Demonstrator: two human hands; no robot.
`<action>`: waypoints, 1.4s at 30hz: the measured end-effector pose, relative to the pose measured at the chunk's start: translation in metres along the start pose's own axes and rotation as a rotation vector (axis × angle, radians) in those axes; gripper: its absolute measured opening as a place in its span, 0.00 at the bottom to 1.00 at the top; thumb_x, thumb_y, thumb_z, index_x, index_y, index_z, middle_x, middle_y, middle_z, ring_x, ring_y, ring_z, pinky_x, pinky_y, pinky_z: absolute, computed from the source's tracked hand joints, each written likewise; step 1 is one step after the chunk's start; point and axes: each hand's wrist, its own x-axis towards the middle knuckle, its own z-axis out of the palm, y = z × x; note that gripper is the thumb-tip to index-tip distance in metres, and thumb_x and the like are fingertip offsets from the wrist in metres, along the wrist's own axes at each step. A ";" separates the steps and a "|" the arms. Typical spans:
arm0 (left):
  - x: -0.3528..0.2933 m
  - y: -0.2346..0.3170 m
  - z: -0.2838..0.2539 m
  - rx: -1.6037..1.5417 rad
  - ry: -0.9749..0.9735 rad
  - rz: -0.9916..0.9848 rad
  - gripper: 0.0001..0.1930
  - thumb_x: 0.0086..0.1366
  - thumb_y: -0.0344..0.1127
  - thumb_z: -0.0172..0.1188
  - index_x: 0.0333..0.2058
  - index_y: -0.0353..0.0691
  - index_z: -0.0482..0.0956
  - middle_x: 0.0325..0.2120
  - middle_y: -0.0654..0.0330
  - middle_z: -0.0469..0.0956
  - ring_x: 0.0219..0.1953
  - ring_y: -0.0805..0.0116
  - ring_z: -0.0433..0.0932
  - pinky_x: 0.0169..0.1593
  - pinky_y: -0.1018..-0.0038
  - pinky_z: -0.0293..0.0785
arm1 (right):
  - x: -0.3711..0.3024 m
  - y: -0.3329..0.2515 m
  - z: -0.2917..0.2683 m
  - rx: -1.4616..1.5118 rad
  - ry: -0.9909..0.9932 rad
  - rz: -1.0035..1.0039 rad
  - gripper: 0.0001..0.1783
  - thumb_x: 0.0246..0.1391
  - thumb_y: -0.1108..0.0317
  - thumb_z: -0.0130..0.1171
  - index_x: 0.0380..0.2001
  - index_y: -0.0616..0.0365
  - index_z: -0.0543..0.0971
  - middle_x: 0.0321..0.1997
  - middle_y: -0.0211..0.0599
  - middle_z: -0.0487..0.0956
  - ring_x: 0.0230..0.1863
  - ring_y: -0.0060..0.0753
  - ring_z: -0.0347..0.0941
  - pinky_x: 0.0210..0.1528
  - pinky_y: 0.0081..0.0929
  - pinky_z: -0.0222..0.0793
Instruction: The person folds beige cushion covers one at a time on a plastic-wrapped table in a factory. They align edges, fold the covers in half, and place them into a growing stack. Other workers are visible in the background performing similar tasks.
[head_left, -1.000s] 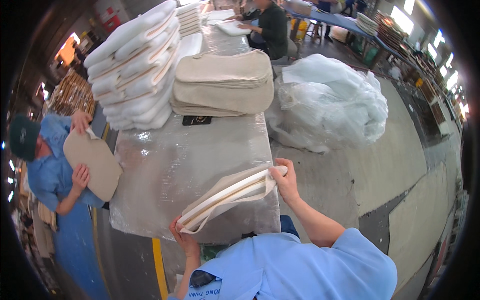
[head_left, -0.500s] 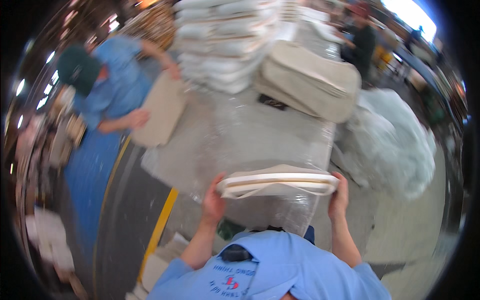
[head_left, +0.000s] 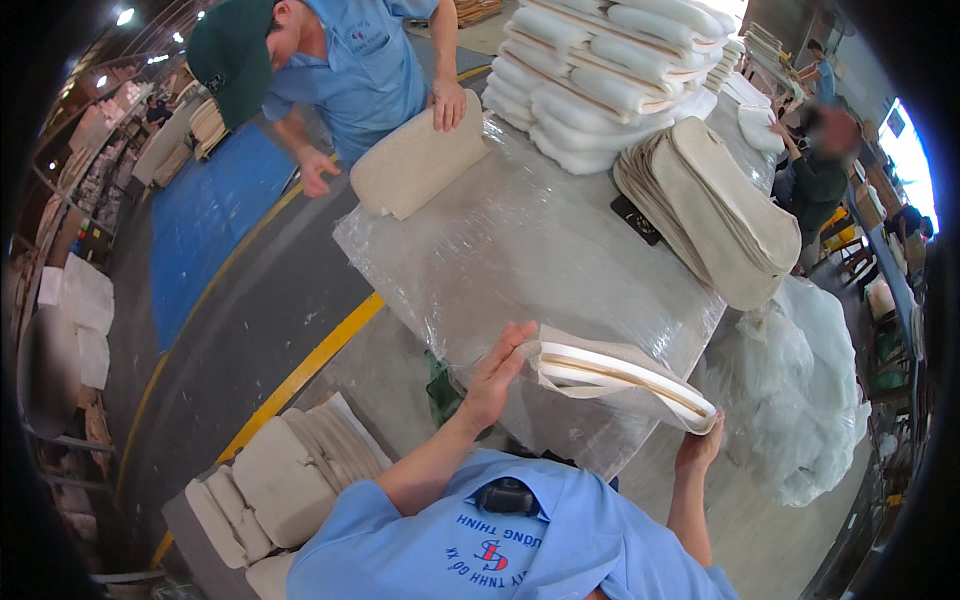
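Note:
Between my two hands is a beige cushion cover with a white pad inside (head_left: 625, 378). Its long open side faces me, showing the white pad and a tan strip. My left hand (head_left: 492, 378) presses against the cover's left end, fingers stretched along it. At the lower right end, my right hand (head_left: 699, 446) is closed round the corner, some of its fingers hidden beneath. The cushion is tilted, left end farther from me, over the near edge of a plastic-covered table (head_left: 470, 260).
White padded pieces (head_left: 600, 90) stand in a tall stack at the far side. Beige covers (head_left: 715, 215) lie right of it beside a black flat item (head_left: 635, 219). A co-worker's hand (head_left: 450, 105) holds a beige piece (head_left: 420, 165). Clear plastic (head_left: 790, 390) bulges at right; beige cushions (head_left: 290, 475) sit lower left.
The cushion has swung from level to slanting, its right end now nearer me. My left hand's fingers have straightened. My view has turned, and the co-worker's one hand has left the beige piece.

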 end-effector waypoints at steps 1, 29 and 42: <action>-0.001 -0.002 -0.002 0.046 0.009 0.018 0.23 0.82 0.36 0.45 0.71 0.36 0.70 0.73 0.59 0.67 0.81 0.64 0.48 0.80 0.67 0.39 | -0.001 0.000 0.004 -0.012 -0.005 0.007 0.24 0.78 0.48 0.51 0.58 0.59 0.77 0.59 0.36 0.81 0.64 0.32 0.75 0.70 0.39 0.67; 0.135 -0.022 -0.004 -0.462 0.444 0.022 0.29 0.82 0.57 0.45 0.70 0.45 0.69 0.54 0.64 0.75 0.56 0.68 0.75 0.66 0.70 0.68 | 0.032 0.033 0.260 -0.837 -0.877 -0.093 0.14 0.70 0.62 0.60 0.49 0.61 0.85 0.39 0.36 0.84 0.41 0.29 0.80 0.45 0.30 0.77; 0.108 -0.005 0.024 -0.038 0.462 0.060 0.26 0.80 0.42 0.52 0.70 0.38 0.68 0.59 0.55 0.78 0.60 0.63 0.77 0.62 0.68 0.72 | 0.065 0.085 0.387 -0.923 -1.101 -0.269 0.18 0.58 0.63 0.69 0.51 0.52 0.88 0.51 0.44 0.84 0.43 0.46 0.84 0.49 0.40 0.78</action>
